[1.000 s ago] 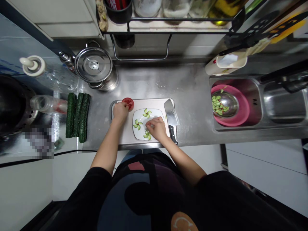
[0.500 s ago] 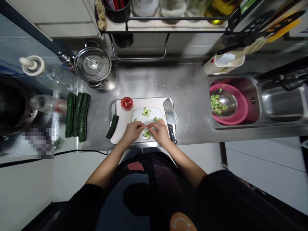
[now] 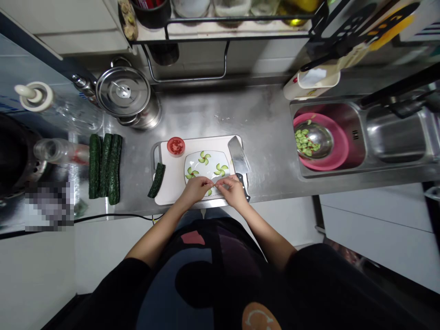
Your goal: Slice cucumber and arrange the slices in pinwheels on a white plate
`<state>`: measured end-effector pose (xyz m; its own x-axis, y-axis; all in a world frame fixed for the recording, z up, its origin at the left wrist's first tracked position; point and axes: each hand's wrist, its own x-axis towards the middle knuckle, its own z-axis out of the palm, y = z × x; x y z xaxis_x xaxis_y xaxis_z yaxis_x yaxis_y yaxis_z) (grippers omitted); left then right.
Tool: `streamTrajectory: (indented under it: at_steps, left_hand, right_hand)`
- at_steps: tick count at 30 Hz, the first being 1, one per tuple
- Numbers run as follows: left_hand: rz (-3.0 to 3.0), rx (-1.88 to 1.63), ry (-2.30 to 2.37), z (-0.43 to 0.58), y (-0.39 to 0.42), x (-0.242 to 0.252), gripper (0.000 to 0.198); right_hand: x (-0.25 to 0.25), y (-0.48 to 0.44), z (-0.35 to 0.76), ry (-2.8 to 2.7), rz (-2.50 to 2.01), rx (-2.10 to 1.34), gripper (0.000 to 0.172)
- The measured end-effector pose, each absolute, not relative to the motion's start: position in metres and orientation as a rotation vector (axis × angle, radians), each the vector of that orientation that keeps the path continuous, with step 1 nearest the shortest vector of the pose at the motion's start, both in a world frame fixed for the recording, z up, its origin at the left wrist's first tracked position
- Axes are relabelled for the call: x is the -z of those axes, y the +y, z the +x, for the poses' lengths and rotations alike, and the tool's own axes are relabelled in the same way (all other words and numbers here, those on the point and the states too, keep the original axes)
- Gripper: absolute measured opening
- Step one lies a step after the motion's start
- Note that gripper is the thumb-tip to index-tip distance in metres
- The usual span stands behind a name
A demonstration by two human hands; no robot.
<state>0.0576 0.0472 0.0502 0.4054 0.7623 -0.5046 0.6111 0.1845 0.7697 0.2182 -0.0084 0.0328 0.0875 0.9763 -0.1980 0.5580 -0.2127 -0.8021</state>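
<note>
My left hand (image 3: 197, 189) and my right hand (image 3: 232, 189) meet over the near edge of a white square plate (image 3: 208, 170), fingertips pinched close together. Whatever lies between the fingers is too small to make out. Thin cucumber slices form pinwheel shapes on the plate: a far pinwheel (image 3: 204, 157), a left pinwheel (image 3: 191, 173) and a right pinwheel (image 3: 221, 169). A near pinwheel (image 3: 209, 193) is mostly hidden by my hands. Under the plate lies a white cutting board (image 3: 172, 183). A cleaver (image 3: 239, 156) rests on its right side, its black handle by my right hand.
On the board's left are a small red bowl (image 3: 176, 146) and a cut cucumber piece (image 3: 156, 180). Whole cucumbers (image 3: 105, 167) lie further left, near a steel pot (image 3: 137, 110). In the sink at right, a pink basin (image 3: 340, 153) holds a metal bowl (image 3: 325, 140) with cucumber slices.
Both hands have shifted toward the plate's near edge, uncovering the left and right pinwheels and covering more of the near one. The whole view has swung slightly.
</note>
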Motion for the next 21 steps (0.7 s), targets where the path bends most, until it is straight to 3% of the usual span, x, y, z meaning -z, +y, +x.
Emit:
streamTrajectory:
  at_steps: [21]
  left_hand:
    - [1.474,-0.275,1.372,0.082,0.058,-0.039,0.014]
  right_hand:
    - [-0.015,0.012,0.238,-1.202,-1.824,-1.132,0.015]
